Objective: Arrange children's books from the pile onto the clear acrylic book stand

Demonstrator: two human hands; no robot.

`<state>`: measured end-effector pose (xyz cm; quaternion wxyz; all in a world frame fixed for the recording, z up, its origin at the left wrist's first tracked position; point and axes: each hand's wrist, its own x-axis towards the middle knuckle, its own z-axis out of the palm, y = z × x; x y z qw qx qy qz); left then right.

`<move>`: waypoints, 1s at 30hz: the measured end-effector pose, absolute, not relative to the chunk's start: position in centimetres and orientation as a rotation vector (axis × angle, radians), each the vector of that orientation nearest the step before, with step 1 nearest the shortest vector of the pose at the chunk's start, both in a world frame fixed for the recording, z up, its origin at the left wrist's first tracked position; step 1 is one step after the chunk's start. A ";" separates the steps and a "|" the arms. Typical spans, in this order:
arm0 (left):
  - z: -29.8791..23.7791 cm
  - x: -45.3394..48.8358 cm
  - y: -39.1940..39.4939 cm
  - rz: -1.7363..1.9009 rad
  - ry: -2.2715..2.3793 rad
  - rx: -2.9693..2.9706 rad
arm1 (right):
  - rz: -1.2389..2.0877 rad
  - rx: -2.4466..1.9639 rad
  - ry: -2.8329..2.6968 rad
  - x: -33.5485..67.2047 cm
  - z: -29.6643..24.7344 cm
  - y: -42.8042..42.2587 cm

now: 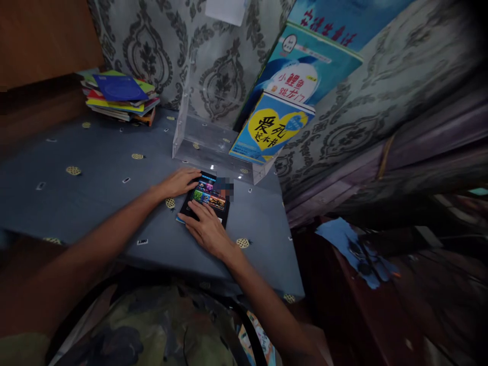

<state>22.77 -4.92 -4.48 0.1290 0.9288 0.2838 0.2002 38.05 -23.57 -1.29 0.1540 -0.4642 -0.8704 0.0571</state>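
Note:
A dark book (209,199) with rows of small colourful pictures on its cover lies flat on the grey-blue tablecloth. My left hand (180,182) rests at its upper left edge, fingers stretched over the border. Across the lower part of the cover lies my right hand (206,227), its fingers spread and flat. Just beyond the book stands a clear acrylic rack (213,147). Inside its right end, a blue and yellow book (271,129) leans in front of taller blue books (305,66).
A pile of books (120,96) sits at the back left against the patterned wall. The table's right edge runs down near my right arm. Beyond it, a light blue cloth (343,239) lies on a dark red surface (366,315).

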 end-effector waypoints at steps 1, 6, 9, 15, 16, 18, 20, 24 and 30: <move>-4.4 22.8 -5.1 0.580 0.835 2.705 | 0.166 -1.336 -2.486 38.1 -1.4 -23.8; -4.1 23.1 -6.1 0.561 0.877 2.752 | 0.210 -1.354 -2.349 39.1 -2.2 -25.5; -3.9 23.3 -6.5 0.537 0.920 2.780 | 0.219 -1.359 -2.251 40.3 -2.7 -26.8; -2.7 23.1 -8.6 0.479 0.906 2.841 | 0.198 -1.404 -2.120 42.6 -3.3 -29.3; -2.3 23.1 -9.5 0.451 0.891 2.861 | 0.180 -1.410 -2.096 42.8 -3.2 -29.6; -1.5 23.2 -12.2 0.378 0.809 2.905 | 0.140 -1.429 -2.033 42.9 -3.1 -30.0; -1.1 23.4 -15.7 0.327 0.683 2.939 | 0.113 -1.451 -1.962 42.8 -2.8 -30.3; -1.5 23.8 -22.0 0.300 0.582 2.958 | 0.116 -1.464 -1.895 42.6 -2.4 -30.4; -2.7 21.6 -23.6 0.355 0.703 2.956 | 0.133 -1.442 -1.894 42.7 -2.2 -30.3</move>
